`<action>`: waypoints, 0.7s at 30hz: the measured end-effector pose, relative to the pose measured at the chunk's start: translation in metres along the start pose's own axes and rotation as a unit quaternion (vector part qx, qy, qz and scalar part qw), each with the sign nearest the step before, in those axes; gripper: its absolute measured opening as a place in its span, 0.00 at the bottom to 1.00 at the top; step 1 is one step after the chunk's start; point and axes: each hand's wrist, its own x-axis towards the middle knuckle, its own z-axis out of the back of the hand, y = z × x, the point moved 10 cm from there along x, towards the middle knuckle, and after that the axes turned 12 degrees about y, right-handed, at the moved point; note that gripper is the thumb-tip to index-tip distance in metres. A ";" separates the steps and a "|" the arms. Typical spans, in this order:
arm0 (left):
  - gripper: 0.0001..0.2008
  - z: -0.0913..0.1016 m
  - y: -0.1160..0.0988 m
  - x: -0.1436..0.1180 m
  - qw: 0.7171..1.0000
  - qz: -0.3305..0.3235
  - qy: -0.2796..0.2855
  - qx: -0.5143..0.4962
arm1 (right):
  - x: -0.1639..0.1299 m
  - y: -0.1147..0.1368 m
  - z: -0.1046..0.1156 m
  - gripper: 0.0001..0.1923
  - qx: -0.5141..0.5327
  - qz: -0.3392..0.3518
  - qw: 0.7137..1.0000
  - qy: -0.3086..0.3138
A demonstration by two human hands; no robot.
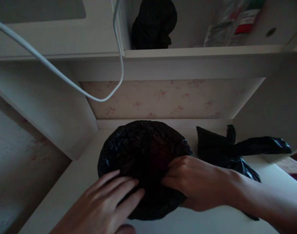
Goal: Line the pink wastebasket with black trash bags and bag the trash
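Note:
A round bin lined with a black plastic bag (138,146) stands on a white surface (72,182) in a dim alcove. My left hand (106,201) lies flat on the near rim of the bag, fingers spread and pointing to the right. My right hand (194,182) grips the bag's right near edge, fingers curled into the plastic. A second black plastic bag (226,149), tied or bunched, lies just right of the bin, behind my right forearm.
White side panels wall in the alcove left and right, with floral wallpaper (167,99) at the back. A shelf (202,52) above holds another dark bag (153,24) and some packaged items (233,22). A white cable (65,79) loops down at the upper left.

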 end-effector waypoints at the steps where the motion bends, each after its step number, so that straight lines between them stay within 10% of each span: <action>1: 0.18 0.001 -0.013 0.010 1.000 -0.020 -0.010 -0.009 | 0.003 0.001 -0.004 0.06 -0.007 -0.005 1.000 0.010; 10: 0.16 -0.004 -0.045 0.038 0.988 0.001 -0.154 -0.017 | 0.008 0.010 -0.002 0.09 -0.040 -0.006 0.999 -0.005; 21: 0.20 -0.003 0.021 -0.028 1.000 0.005 0.004 -0.017 | -0.014 0.002 0.016 0.37 -0.013 0.019 0.997 -0.078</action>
